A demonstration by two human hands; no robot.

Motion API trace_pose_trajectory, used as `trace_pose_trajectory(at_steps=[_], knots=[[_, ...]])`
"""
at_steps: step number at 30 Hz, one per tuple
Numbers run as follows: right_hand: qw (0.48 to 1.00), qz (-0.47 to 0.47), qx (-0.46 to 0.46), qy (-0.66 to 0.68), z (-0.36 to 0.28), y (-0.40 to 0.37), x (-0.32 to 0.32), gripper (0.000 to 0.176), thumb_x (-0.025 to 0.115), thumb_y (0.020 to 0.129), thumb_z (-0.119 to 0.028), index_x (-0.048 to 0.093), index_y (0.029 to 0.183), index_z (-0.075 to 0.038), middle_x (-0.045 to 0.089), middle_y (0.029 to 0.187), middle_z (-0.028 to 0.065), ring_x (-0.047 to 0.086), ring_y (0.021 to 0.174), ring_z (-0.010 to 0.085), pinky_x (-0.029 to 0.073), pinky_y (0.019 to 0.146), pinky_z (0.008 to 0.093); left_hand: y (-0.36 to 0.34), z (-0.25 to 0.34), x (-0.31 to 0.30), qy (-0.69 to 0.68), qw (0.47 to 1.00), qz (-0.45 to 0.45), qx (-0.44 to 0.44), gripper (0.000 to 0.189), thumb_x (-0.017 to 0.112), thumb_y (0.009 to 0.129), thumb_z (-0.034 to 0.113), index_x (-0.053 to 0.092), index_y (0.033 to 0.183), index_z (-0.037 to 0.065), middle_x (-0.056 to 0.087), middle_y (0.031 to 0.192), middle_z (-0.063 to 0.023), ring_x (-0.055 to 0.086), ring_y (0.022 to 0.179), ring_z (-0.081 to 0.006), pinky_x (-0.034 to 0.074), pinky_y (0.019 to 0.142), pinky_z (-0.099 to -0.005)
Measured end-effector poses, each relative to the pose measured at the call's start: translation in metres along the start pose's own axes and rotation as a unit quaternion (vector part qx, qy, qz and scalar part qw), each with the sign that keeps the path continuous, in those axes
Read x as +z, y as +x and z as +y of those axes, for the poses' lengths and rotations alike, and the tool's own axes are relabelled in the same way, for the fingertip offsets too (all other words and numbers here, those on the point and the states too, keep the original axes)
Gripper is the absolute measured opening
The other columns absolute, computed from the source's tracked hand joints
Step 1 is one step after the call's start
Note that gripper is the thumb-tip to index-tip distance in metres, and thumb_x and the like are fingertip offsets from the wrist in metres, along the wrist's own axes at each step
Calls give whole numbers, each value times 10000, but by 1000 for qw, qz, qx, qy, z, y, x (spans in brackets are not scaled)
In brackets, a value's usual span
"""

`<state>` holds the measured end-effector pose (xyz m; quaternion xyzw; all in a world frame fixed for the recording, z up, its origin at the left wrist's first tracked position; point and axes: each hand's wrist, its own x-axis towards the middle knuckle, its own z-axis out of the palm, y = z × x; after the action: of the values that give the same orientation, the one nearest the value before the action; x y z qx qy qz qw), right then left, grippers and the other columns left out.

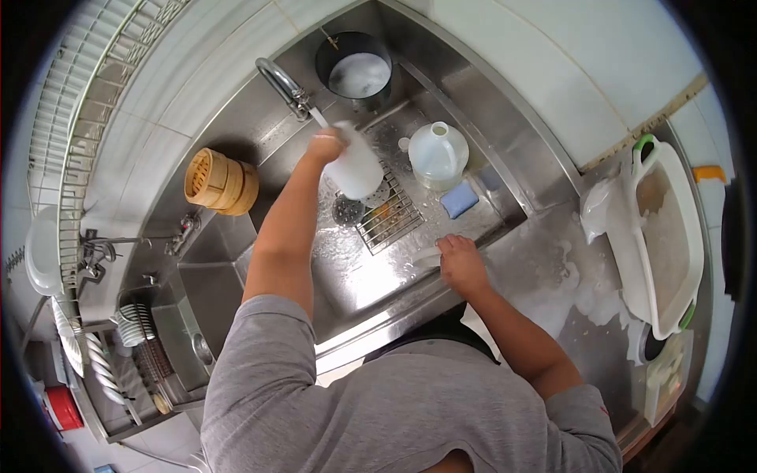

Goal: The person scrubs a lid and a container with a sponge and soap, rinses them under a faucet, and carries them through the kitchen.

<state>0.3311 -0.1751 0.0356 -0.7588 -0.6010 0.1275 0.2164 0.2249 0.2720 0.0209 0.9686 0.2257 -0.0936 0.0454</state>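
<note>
My left hand (327, 147) is closed on the upper end of a white container (356, 172), blurred by motion, just under the tap (293, 93). Water runs from the spout right at that hand. Below the container lies a metal drain grate (392, 222) with orange scraps in it and a dark perforated strainer (348, 210) beside it. My right hand (462, 263) is at the sink's front edge, fingers curled by a pale, narrow piece (426, 254); I cannot tell what it is. A clear plastic jug (439, 158) and a blue sponge (460, 200) sit beyond it.
A dark bucket (354, 71) of foamy water stands in the back corner. Bamboo steamers (221, 182) are stacked at the left. Foam covers part of the right counter, where a white tub (698, 260) with green handles leans. A wire rack (79, 142) hangs at upper left.
</note>
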Motion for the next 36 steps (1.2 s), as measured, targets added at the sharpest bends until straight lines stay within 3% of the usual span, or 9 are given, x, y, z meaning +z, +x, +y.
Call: trace_pose_trajectory(at_steps=[3,9,11,13,19,25,29,31,36], knots=[[1000,0,13,-6,-5,2,3,186,478,790,-89,581,941,-51,579,915,120,560,928,296,416,848,404,-32,81,-50,-50,989,132,-32,274,594,812,255,629,1052,127,666,973,-119,604,970,-313,461,874,-397],[994,19,92,51,17,23,27,215,562,767,-66,608,976,-47,613,922,142,589,898,315,451,809,419,-39,3,30,-139,985,98,-25,241,525,890,272,598,1029,89,664,863,-134,627,847,-293,458,806,-434],[972,46,186,136,12,48,29,214,596,778,-70,619,989,-37,634,927,167,610,873,325,470,783,414,-71,-2,39,-619,722,207,-230,260,508,917,278,599,992,46,618,755,-81,593,738,-209,456,733,-374],[971,117,165,126,-19,123,6,219,643,790,-114,619,989,-25,640,910,174,621,855,303,473,759,373,-108,-10,67,-737,493,307,-347,262,572,901,297,585,926,36,545,670,-33,486,547,-143,413,548,-300],[982,152,29,106,-109,321,31,200,610,793,-185,626,953,-66,635,916,182,611,908,334,469,787,414,-169,12,189,-810,285,215,-465,435,649,842,445,617,940,22,627,849,-65,590,728,-176,488,627,-333],[958,52,207,191,-121,376,76,280,608,830,-225,624,1054,-58,656,907,158,635,845,331,487,758,403,-176,48,167,-900,143,164,-379,463,710,818,339,583,1073,-25,649,995,-117,624,894,-215,516,775,-365],[886,29,216,410,-112,366,66,284,633,777,-69,628,1055,-10,663,893,107,635,796,222,481,676,337,-157,51,93,-814,395,265,-334,450,707,819,242,545,1153,-13,643,859,-86,615,768,-193,503,731,-341],[928,45,177,325,-102,360,48,289,611,765,-28,634,1052,-7,664,900,94,630,801,197,476,684,316,-141,50,72,-630,711,201,-237,494,680,816,237,509,1256,90,671,896,-122,641,819,-233,496,755,-379],[915,76,63,392,-96,343,24,288,605,755,-13,630,1041,6,674,924,155,643,835,243,476,754,331,-105,60,42,-258,946,116,-155,443,642,771,130,557,1206,126,667,898,-150,637,832,-316,491,760,-427]])
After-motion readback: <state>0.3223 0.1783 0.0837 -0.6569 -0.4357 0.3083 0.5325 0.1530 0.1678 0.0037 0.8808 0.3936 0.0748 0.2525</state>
